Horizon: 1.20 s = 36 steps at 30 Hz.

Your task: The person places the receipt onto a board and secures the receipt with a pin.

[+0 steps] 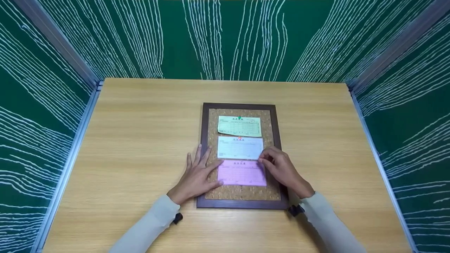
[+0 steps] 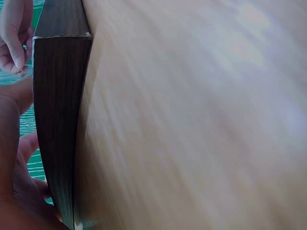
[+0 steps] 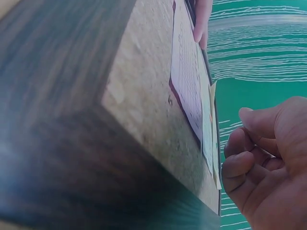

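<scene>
A dark-framed cork board (image 1: pixel 202 154) lies flat on the table with three paper slips in a column: green (image 1: pixel 239 125) farthest from me, white (image 1: pixel 240 147) in the middle, pink (image 1: pixel 242 173) nearest. A green pin (image 1: pixel 239 118) holds the green slip and a red pin (image 1: pixel 239 138) the white one. My left hand (image 1: pixel 198 174) lies flat on the board's left side, straight fingers pressing the pink slip's left edge. My right hand (image 1: pixel 279 167) hovers at the pink slip's upper right corner. Its fingers (image 3: pixel 240 167) are curled, thumb against forefinger, and nothing plainly shows between them.
The wooden table (image 1: pixel 140 140) is walled in by green panels with white lines (image 1: pixel 225 38) at the back and on both sides. Metal rails (image 1: pixel 75 151) run along the left and right table edges.
</scene>
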Tool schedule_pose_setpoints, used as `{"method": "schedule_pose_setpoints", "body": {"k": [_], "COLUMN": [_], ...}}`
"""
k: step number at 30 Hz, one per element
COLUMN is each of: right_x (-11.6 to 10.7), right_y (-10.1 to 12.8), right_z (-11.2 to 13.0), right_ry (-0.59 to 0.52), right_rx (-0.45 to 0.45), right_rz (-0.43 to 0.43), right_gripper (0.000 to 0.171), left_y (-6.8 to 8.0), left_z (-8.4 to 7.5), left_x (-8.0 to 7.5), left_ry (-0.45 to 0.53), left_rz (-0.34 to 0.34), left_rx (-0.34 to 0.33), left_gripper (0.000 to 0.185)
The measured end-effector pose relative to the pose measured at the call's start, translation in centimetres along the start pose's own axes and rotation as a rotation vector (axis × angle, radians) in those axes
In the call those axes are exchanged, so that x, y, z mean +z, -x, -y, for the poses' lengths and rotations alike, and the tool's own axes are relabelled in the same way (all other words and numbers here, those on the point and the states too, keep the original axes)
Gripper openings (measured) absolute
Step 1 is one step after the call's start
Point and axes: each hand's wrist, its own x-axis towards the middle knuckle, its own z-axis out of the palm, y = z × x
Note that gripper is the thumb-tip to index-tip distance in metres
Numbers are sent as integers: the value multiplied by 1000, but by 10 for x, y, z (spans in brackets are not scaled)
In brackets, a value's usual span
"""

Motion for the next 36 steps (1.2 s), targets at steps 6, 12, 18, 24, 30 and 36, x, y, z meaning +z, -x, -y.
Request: {"method": "schedule_pose_setpoints", "body": {"k": [6,12,18,24,30,36], "right_x": [4,9,14,19,25,31], "right_y": [-3,-8,-11,-13,-15,-17], "right_z": [0,3,3,4,3,3], "right_ry": [-1,9,23,40,55,59], "right_rx": [-23,-40,-46,-50,-62,-74], "right_rz": [14,27,27,41,78,116], "right_gripper": [9,11,11,10,8,6], "left_y": [0,1,0,0,1,1], "left_z": [-1,-1,-1,-1,0,0], "left_x": [0,0,0,0,0,0], "left_ry": [3,10,2,3,5,9], "left_rz": [-17,-21,-10,-12,-10,-6], "left_rx": [13,23,16,21,17,6], "left_gripper": [78,78,78,79,78,77]}}
